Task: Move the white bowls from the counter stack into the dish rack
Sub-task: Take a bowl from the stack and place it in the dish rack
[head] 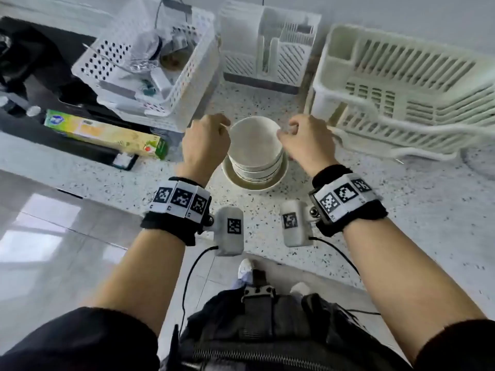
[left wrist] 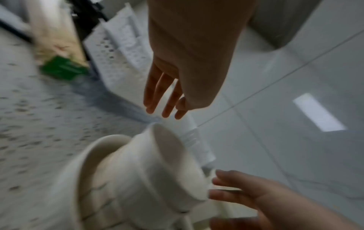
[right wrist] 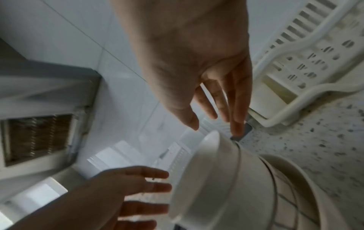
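A stack of several white bowls (head: 254, 145) stands in a wider shallow bowl (head: 257, 183) on the speckled counter, straight ahead of me. My left hand (head: 214, 129) hovers at the stack's left rim and my right hand (head: 292, 132) at its right rim. In the left wrist view the left hand (left wrist: 173, 110) has relaxed, nearly straight fingers just short of the top bowl (left wrist: 167, 155). The right wrist view shows the right hand (right wrist: 214, 124) likewise spread beside the top bowl (right wrist: 204, 179). Neither hand holds anything. The cream slatted dish rack (head: 401, 103) stands empty to the right.
A white perforated basket (head: 187, 76) full of odds and ends sits behind the left hand. A white cutlery holder (head: 267, 49) stands against the back wall. A green-and-yellow box (head: 107, 132) lies by the black hob (head: 32, 76). The counter's front edge (head: 321, 274) is close to my body.
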